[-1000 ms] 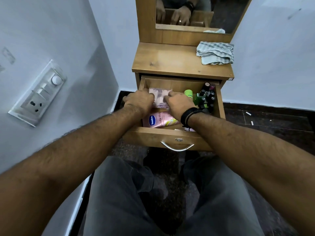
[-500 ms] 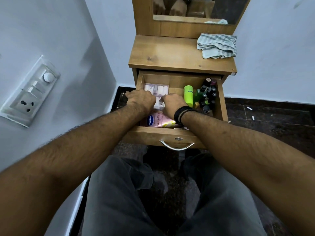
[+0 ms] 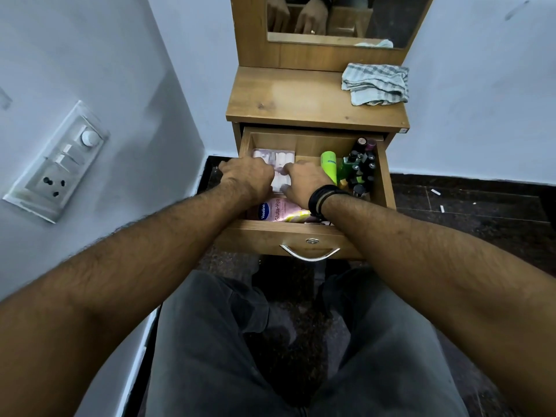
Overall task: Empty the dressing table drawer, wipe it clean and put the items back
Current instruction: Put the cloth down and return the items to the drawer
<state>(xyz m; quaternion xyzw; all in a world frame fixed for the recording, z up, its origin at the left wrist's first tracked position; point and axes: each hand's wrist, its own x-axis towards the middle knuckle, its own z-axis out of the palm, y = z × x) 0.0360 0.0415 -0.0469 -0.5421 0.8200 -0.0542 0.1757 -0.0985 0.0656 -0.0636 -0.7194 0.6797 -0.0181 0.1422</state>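
Seen from the head camera: a seated person in grey trousers leans both bare forearms forward and down into the open drawer (image 3: 304, 236) of a wooden dressing table (image 3: 301, 103). The left hand (image 3: 249, 179) lies knuckles up with its fingers curled down over the near left part of a clear plastic box (image 3: 278, 164) of pale items. The right hand (image 3: 304, 183), with dark bands at its wrist, has its fingers bent onto the same box from the right side, thumb toward the left hand. Both hands seem to grip the box, though the fingertips are hidden under the knuckles.

Just beyond the fingers, the far end of the box lies against the drawer's back left corner. Below the palms, nearer the person, lies a pink tube (image 3: 278, 210) printed with "Vaseline" in a blue badge and "Gluta-Hya" in dark letters. To the right of the right hand's fingers lies a bright green bottle (image 3: 328, 167), its label too small to read, and past it a cluster of small dark-capped bottles (image 3: 362, 165) in the drawer's right back corner.

Well beyond the fingers, a folded checked cloth (image 3: 376, 85) rests on the tabletop at its right rear. The mirror (image 3: 346, 16) above reflects both hands. A switch panel (image 3: 57, 164) is on the left wall.
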